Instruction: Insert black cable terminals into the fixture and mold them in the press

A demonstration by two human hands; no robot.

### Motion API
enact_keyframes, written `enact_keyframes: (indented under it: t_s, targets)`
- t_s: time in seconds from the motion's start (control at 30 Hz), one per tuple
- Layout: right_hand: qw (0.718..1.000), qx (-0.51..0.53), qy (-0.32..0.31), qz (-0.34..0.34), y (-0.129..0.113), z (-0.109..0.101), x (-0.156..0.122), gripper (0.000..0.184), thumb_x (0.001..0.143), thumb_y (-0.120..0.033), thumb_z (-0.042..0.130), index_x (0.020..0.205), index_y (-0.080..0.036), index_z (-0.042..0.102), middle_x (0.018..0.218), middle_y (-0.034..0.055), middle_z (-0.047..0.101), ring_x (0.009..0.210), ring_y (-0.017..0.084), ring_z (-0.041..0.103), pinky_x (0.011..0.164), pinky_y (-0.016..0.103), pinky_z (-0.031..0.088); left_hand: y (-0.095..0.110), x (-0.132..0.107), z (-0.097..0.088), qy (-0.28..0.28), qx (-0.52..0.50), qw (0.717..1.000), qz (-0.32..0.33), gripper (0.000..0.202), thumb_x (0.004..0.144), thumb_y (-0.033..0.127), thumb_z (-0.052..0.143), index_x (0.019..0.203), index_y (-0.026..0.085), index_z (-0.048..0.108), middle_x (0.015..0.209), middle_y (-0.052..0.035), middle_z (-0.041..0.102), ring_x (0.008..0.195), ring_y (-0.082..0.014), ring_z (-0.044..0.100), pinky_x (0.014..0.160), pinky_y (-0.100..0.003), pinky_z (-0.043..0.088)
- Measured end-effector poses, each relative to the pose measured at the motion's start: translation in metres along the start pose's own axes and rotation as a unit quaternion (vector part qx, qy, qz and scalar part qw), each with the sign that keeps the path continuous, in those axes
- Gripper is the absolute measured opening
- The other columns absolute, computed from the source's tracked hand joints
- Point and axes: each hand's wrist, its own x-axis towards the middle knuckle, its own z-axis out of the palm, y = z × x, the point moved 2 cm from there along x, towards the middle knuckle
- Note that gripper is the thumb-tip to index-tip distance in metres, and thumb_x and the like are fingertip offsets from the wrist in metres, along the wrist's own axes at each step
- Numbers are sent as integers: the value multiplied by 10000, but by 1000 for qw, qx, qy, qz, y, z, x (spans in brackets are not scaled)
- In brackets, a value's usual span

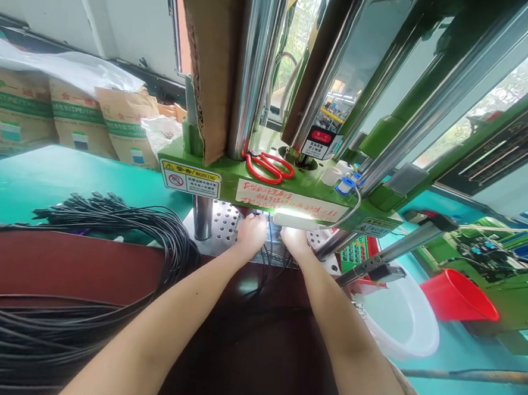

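Both my hands reach under the green upper plate of a press, at a metal mould (275,229) on the perforated bed. My left hand (251,232) is closed at the mould's left side, its fingers curled; whatever is in them is hidden. On the mould's right side is my right hand (294,239), its fingers hidden behind a lit white lamp (296,221) and washed out by glare. Thin black cables (266,260) run out of the mould between my hands and hang over the front edge.
Red-handled scissors (270,169) lie on the green press plate (194,163). Bundled black cables (123,220) cover part of the dark red table (63,263) at left. Steel columns flank the mould. A button panel (354,255), white tub (423,332) and red bucket (459,296) stand right.
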Motion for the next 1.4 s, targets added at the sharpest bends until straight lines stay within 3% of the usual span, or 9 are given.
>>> enact_keyframes:
  t_s: [0.2, 0.3, 0.4, 0.6, 0.83, 1.0, 1.2, 1.4]
  targets:
    - [1000, -20, 7, -23, -8, -15, -5, 323, 879, -144, 310, 980, -125, 615, 895, 105, 673, 915, 201, 577, 886, 304, 379, 16, -14, -10, 50, 23, 998, 29, 314, 824, 197, 352, 984, 94, 601, 1007, -169, 601, 953, -284, 520, 717, -365, 415]
    - [999, -33, 8, -37, -11, -16, -8, 278, 875, -193, 352, 890, -133, 623, 870, 116, 668, 865, 206, 583, 841, 297, 400, 24, -20, -7, 47, 27, 997, 64, 291, 819, 188, 363, 943, 89, 606, 878, -159, 633, 923, -287, 526, 692, -360, 409]
    - [998, -47, 7, -40, -12, -11, -6, 254, 868, -195, 370, 835, -139, 616, 866, 121, 663, 812, 204, 585, 790, 297, 416, 26, -15, -4, 31, 24, 997, 60, 244, 773, 124, 405, 864, 70, 624, 751, -153, 639, 860, -279, 548, 688, -355, 404]
    - [997, -59, 1, -40, -12, 3, 3, 288, 882, -168, 337, 775, -148, 603, 805, 96, 662, 733, 186, 578, 740, 296, 424, 24, -2, -3, 26, 3, 998, 57, 251, 770, 95, 407, 869, 88, 637, 789, -136, 649, 888, -244, 558, 767, -345, 390]
    - [998, -44, -3, -48, -10, 6, 2, 288, 886, -184, 339, 844, -139, 621, 860, 114, 660, 805, 202, 581, 792, 305, 408, 24, -2, 0, 32, 1, 998, 59, 263, 787, 120, 401, 915, 83, 628, 847, -143, 647, 920, -254, 553, 795, -352, 388]
    - [996, -16, -1, -86, -1, -6, -6, 349, 913, -203, 283, 914, -145, 628, 947, 111, 654, 925, 200, 562, 897, 319, 358, 14, -1, -11, 40, 14, 996, 81, 324, 851, 188, 319, 966, 111, 612, 970, -159, 623, 969, -272, 532, 820, -384, 382]
    - [988, 20, -14, -150, 15, -17, -22, 373, 899, -391, 350, 1094, -167, 576, 1082, 102, 621, 1057, 218, 509, 963, 351, 304, -11, 3, -15, -17, 5, 980, 198, 376, 854, 409, 381, 1111, 192, 549, 1156, -90, 575, 1098, -226, 478, 907, -325, 356]
    - [987, 40, -32, -149, 15, -15, -18, 431, 885, -452, 364, 1144, -165, 554, 1148, 112, 592, 1104, 226, 483, 977, 355, 293, -24, 15, -3, -89, -10, 982, 166, 510, 843, 555, 281, 1167, 237, 513, 1151, -93, 577, 1077, -251, 500, 879, -382, 370]
